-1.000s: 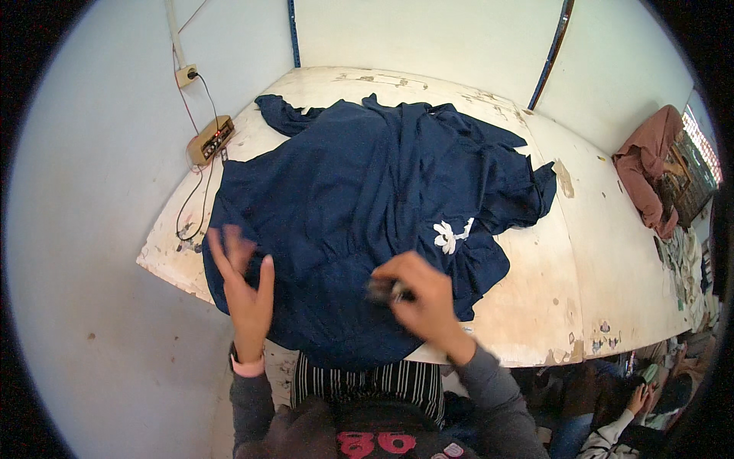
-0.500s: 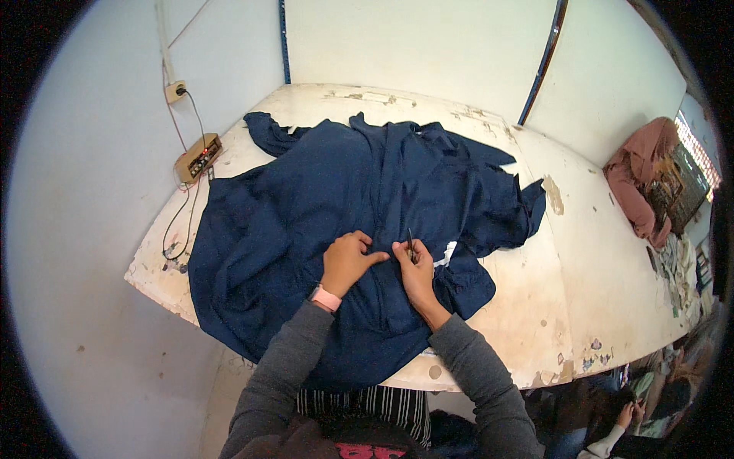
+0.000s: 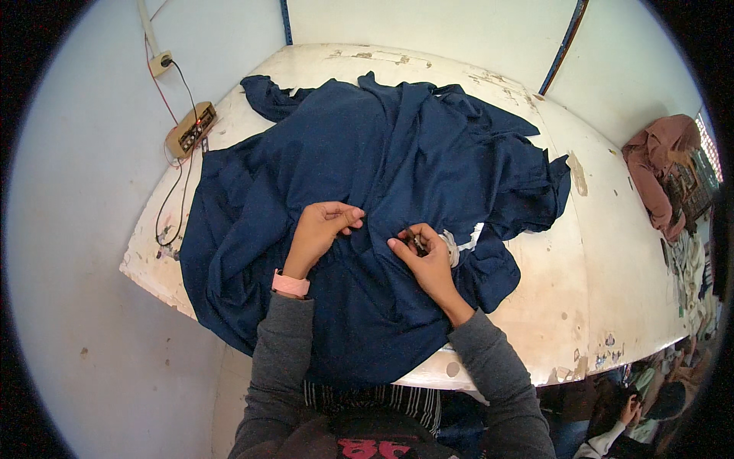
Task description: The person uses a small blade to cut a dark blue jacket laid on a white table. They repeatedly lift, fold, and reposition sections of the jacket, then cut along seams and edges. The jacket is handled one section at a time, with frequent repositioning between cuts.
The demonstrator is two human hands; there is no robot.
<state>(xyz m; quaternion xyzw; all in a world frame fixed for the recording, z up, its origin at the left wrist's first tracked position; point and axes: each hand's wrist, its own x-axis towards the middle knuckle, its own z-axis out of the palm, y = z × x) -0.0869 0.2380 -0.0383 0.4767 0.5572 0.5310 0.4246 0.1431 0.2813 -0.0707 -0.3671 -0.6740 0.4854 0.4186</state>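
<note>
A navy blue cloth garment (image 3: 306, 153) lies rumpled over the pale, scuffed worktable (image 3: 535, 321). My left hand (image 3: 324, 228) is over its middle, thumb and forefinger pinched together on something I cannot make out. My right hand (image 3: 422, 258), a little lower and to the right, is closed around small dark thread snips (image 3: 416, 245). Just beyond its fingers, a white cloth piece (image 3: 466, 245), partly hidden, rests on the garment.
A beige power box (image 3: 189, 131) with cables sits at the table's left edge, against the wall. Brown cloth (image 3: 650, 183) over a crate and pale fabrics (image 3: 680, 275) are piled at the right. Another person's hands (image 3: 631, 409) show below the table's right side.
My left hand came from the garment's left to its middle, and its spread fingers have closed into a pinch, now higher up. My right hand, still holding the snips, moved up beside it.
</note>
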